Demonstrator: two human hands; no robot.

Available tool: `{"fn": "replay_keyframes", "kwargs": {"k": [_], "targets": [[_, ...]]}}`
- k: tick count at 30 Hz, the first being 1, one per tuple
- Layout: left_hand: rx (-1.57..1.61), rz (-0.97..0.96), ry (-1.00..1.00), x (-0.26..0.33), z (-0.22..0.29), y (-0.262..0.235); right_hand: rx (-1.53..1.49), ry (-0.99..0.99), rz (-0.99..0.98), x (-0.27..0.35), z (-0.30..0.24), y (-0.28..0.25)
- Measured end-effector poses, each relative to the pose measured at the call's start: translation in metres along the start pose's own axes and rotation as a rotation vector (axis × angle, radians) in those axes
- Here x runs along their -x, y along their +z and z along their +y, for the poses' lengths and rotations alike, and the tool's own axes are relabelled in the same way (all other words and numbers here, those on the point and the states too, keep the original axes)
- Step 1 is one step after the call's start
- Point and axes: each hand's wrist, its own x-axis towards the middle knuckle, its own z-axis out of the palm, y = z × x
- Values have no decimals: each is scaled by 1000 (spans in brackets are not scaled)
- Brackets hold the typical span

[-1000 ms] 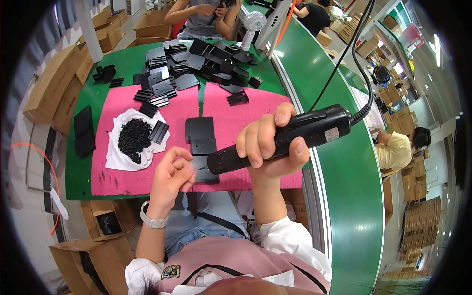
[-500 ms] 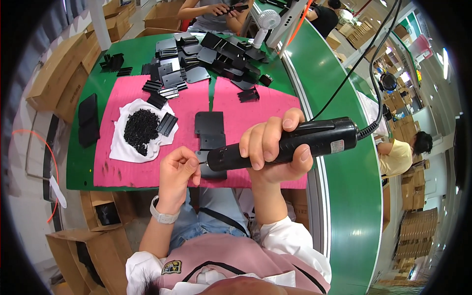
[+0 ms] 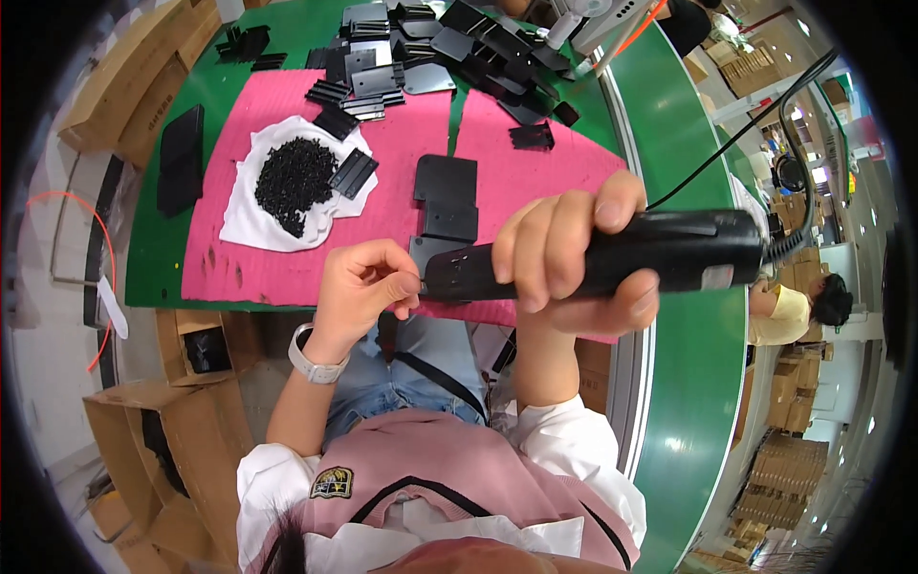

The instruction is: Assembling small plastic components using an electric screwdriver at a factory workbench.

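A black corded electric screwdriver (image 3: 684, 253) lies nearly level in my right hand (image 3: 574, 244), whose fingers and thumb wrap round its body. Its tip points left. Right at that tip, my left hand (image 3: 359, 287) is closed in a pinch; whatever sits between thumb and fingertips is hidden or too small to name. Below and behind the tool, black flat plates (image 3: 449, 196) rest in a column on the pink mat (image 3: 392, 206), partly covered by the screwdriver. A heap of small black screws (image 3: 295, 182) lies on a white cloth (image 3: 249, 225), with a ribbed black piece (image 3: 354, 174) on its edge.
Many black plates and ribbed parts (image 3: 488, 43) pile up at the far side of the green table (image 3: 688, 402). A dark block (image 3: 180, 158) stands at the left edge. The tool's cable (image 3: 798, 143) rises on the right. Cardboard boxes (image 3: 143, 430) stand at lower left.
The view has tilted downward, so the table sits higher in it. My right hand and the screwdriver appear farther right, and my left hand stays pinched at the tip.
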Motion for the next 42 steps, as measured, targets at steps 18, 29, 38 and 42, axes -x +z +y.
{"fn": "replay_keyframes", "kwargs": {"k": [18, 29, 38, 42], "targets": [[-952, 157, 17, -49, -12, -6, 251, 143, 252, -10, 36, -26], [-831, 162, -87, -51, -16, -2, 451, 286, 118, -21, 45, -28], [-846, 175, -61, -49, -14, -1, 460, 281, 67, -20, 50, -32], [-881, 151, 21, -51, -25, -5, 775, 115, -32, -19, 48, -26]]}}
